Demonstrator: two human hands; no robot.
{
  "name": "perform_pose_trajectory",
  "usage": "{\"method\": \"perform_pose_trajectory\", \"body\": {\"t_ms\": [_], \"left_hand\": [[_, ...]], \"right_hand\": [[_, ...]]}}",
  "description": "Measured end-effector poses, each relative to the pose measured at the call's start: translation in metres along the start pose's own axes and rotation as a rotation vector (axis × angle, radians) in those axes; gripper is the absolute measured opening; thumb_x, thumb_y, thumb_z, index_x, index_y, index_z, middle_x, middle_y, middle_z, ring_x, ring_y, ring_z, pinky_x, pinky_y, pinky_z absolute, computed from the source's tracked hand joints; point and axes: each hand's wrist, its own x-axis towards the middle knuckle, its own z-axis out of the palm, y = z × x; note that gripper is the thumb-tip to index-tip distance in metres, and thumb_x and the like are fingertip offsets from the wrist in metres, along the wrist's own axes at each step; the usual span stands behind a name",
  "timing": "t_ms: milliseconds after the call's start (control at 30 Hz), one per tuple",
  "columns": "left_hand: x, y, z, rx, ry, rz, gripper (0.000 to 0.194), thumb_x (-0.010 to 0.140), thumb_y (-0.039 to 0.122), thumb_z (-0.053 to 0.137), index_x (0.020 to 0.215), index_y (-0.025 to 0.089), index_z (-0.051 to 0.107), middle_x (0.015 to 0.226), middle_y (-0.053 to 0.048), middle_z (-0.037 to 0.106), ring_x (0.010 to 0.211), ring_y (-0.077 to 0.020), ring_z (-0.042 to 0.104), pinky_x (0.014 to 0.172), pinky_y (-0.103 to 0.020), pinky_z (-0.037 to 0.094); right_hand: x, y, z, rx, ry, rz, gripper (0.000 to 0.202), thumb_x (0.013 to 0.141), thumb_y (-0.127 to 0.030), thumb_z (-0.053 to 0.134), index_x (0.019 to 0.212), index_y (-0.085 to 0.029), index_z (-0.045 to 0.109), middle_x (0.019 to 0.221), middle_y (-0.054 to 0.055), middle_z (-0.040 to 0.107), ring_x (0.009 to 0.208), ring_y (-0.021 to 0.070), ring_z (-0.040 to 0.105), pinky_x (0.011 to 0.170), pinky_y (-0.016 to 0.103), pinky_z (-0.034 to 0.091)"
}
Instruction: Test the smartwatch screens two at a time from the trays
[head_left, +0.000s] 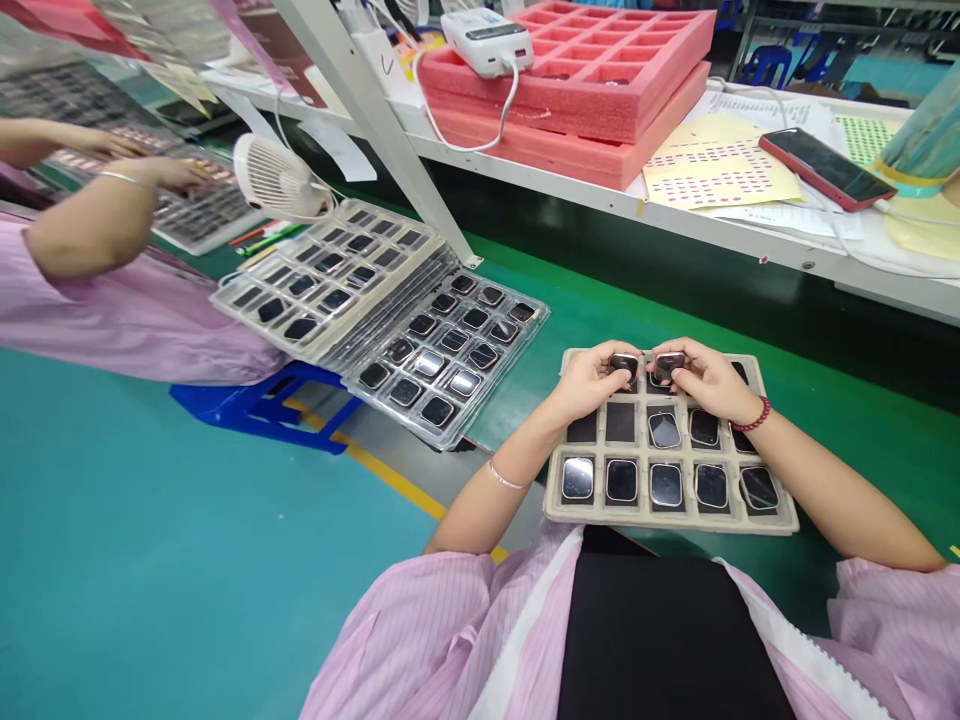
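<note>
My left hand (589, 382) grips a dark, rounded-square smartwatch body (624, 364) between thumb and fingers. Close beside it, my right hand (709, 382) is closed on a second smartwatch body (670, 364), its thumb on the dark face. Both hands are over the far row of a beige compartment tray (667, 519) and partly cover it. Strapless watch bodies with shiny dark faces lie in the nearest row, such as one watch body (622, 481) near the middle. In the middle row, the two left compartments hold only dark pads; more watch bodies sit to their right.
Left of me, clear plastic trays (491, 400) and a stacked beige tray (225, 296) hold more watch bodies. A white fan (274, 178) stands behind them. Red foam trays (555, 110) and a phone (825, 168) lie on the shelf above. A co-worker's arms (94, 215) are at far left.
</note>
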Motion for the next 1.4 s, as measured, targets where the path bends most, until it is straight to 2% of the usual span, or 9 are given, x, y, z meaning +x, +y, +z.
{"method": "perform_pose_trajectory", "body": {"t_ms": [400, 600, 700, 867, 933, 1033, 1200, 1300, 1400], "left_hand": [[0.000, -0.006, -0.003, 0.099, 0.034, 0.025, 0.046, 0.073, 0.015, 0.064, 0.119, 0.016, 0.061, 0.102, -0.006, 0.068, 0.084, -0.0158, 0.065, 0.078, -0.028, 0.055], [0.000, -0.004, -0.002, 0.014, 0.026, -0.015, 0.064, 0.073, 0.014, 0.067, 0.134, 0.019, 0.048, 0.102, -0.005, 0.063, 0.089, -0.0152, 0.065, 0.078, -0.026, 0.055], [0.000, -0.003, -0.001, -0.082, 0.031, -0.019, 0.070, 0.072, 0.017, 0.072, 0.136, 0.022, 0.043, 0.103, -0.004, 0.061, 0.084, -0.0129, 0.066, 0.074, -0.024, 0.054], [0.001, -0.001, -0.004, -0.263, 0.051, -0.085, 0.072, 0.073, 0.035, 0.080, 0.133, 0.019, 0.043, 0.103, -0.008, 0.067, 0.075, -0.0154, 0.072, 0.056, -0.020, 0.049], [0.003, 0.000, -0.006, -0.355, 0.041, -0.145, 0.068, 0.078, 0.049, 0.074, 0.130, 0.016, 0.047, 0.104, -0.012, 0.070, 0.075, -0.0184, 0.074, 0.053, -0.021, 0.049], [0.006, 0.002, -0.011, -0.479, -0.019, -0.251, 0.062, 0.088, 0.066, 0.053, 0.121, 0.013, 0.054, 0.103, -0.016, 0.074, 0.073, -0.0199, 0.074, 0.050, -0.022, 0.049], [0.010, 0.004, -0.016, -0.552, -0.070, -0.320, 0.062, 0.094, 0.067, 0.039, 0.113, 0.012, 0.059, 0.094, -0.015, 0.076, 0.067, -0.0170, 0.072, 0.046, -0.020, 0.045], [0.009, 0.003, -0.014, -0.529, -0.052, -0.301, 0.058, 0.089, 0.065, 0.053, 0.113, 0.012, 0.057, 0.090, -0.012, 0.075, 0.060, -0.0136, 0.069, 0.046, -0.019, 0.043], [0.006, 0.003, -0.008, -0.407, -0.005, -0.220, 0.060, 0.074, 0.041, 0.079, 0.120, 0.016, 0.051, 0.095, -0.008, 0.073, 0.064, -0.0114, 0.068, 0.048, -0.018, 0.042]], "right_hand": [[0.000, 0.003, 0.000, -0.008, -0.014, -0.020, 0.042, 0.079, -0.011, 0.058, 0.119, -0.023, 0.061, 0.112, 0.007, 0.072, 0.097, 0.0218, 0.071, 0.088, 0.039, 0.060], [0.000, 0.007, -0.001, 0.015, -0.023, 0.012, 0.058, 0.084, -0.021, 0.066, 0.139, -0.027, 0.048, 0.121, 0.009, 0.066, 0.110, 0.0228, 0.066, 0.086, 0.035, 0.059], [0.001, 0.005, -0.003, 0.176, -0.021, 0.042, 0.064, 0.084, -0.027, 0.072, 0.141, -0.029, 0.043, 0.121, 0.009, 0.065, 0.098, 0.0186, 0.068, 0.077, 0.030, 0.060], [0.003, 0.002, -0.010, 0.445, -0.018, 0.217, 0.060, 0.080, -0.040, 0.079, 0.132, -0.023, 0.054, 0.110, 0.010, 0.073, 0.064, 0.0132, 0.066, 0.060, 0.028, 0.061], [0.004, 0.001, -0.014, 0.546, -0.039, 0.287, 0.053, 0.087, -0.056, 0.067, 0.125, -0.020, 0.060, 0.107, 0.012, 0.075, 0.060, 0.0151, 0.068, 0.055, 0.029, 0.060], [0.006, 0.000, -0.020, 0.622, -0.085, 0.375, 0.060, 0.093, -0.069, 0.043, 0.114, -0.018, 0.066, 0.098, 0.014, 0.078, 0.053, 0.0171, 0.067, 0.047, 0.029, 0.056], [0.009, 0.001, -0.024, 0.614, -0.100, 0.401, 0.064, 0.092, -0.072, 0.038, 0.106, -0.017, 0.067, 0.091, 0.015, 0.078, 0.049, 0.0186, 0.066, 0.040, 0.028, 0.049], [0.008, 0.001, -0.023, 0.561, -0.121, 0.334, 0.058, 0.092, -0.069, 0.043, 0.110, -0.018, 0.064, 0.095, 0.015, 0.078, 0.053, 0.0191, 0.068, 0.041, 0.028, 0.051], [0.006, 0.003, -0.019, 0.541, -0.121, 0.276, 0.043, 0.086, -0.047, 0.069, 0.119, -0.022, 0.057, 0.106, 0.012, 0.075, 0.066, 0.0177, 0.071, 0.051, 0.028, 0.057]]}}
